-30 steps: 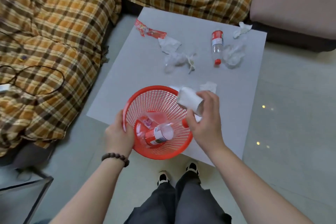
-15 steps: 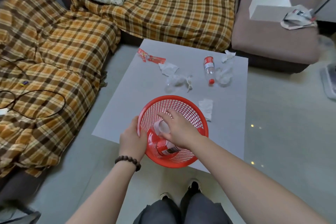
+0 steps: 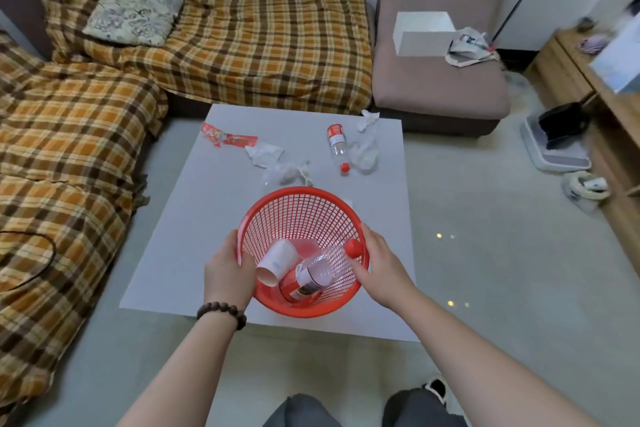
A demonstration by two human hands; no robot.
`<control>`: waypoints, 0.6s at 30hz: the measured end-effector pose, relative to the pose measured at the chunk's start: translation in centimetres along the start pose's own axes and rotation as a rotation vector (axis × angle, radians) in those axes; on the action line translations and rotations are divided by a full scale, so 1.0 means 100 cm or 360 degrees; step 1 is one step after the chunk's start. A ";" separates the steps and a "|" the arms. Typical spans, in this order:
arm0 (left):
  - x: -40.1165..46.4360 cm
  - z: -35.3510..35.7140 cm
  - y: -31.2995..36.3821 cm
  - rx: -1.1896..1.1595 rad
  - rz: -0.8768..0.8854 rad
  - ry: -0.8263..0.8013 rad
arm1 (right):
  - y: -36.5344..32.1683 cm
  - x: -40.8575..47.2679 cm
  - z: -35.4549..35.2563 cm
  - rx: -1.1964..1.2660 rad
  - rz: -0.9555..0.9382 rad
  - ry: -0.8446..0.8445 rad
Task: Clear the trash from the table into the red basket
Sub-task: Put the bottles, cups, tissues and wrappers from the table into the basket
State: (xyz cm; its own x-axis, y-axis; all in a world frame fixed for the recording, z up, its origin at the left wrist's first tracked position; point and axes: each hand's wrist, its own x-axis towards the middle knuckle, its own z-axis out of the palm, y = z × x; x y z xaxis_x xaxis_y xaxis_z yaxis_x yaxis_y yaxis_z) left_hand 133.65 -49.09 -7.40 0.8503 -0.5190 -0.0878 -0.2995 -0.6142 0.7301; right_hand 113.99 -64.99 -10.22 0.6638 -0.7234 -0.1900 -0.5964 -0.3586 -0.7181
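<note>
Between both hands' fingers [image 3: 246, 262], the red basket [image 3: 304, 215] rim

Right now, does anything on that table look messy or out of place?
Yes. Litter lies on the table beyond the red basket: a plastic bottle on its side, a torn red wrapper and crumpled tissues. Nothing looks spilled.

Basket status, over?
Left hand and right hand grip basket rim. Cup, bottle inside. Wrapper, tissues remain.
</note>
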 end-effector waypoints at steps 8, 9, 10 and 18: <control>-0.031 0.088 0.068 0.0062 0.0012 0.0083 | 0.083 0.013 -0.074 0.0130 -0.0059 0.0046; -0.039 0.104 0.081 0.0059 -0.0005 0.0107 | 0.098 0.015 -0.089 0.0134 -0.0084 0.0032; -0.048 0.119 0.094 0.0056 -0.0022 0.0134 | 0.113 0.015 -0.105 0.0138 -0.0113 0.0013; -0.107 0.217 0.186 0.0024 -0.0198 0.0249 | 0.207 0.021 -0.228 0.0056 -0.0275 -0.0125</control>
State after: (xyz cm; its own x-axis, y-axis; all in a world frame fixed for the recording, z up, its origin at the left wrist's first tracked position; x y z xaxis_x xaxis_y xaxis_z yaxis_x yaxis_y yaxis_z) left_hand 109.57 -67.86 -7.64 0.9377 -0.3406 -0.0695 -0.1934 -0.6774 0.7098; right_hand 92.76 -87.36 -10.23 0.7890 -0.6041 -0.1121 -0.4550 -0.4518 -0.7674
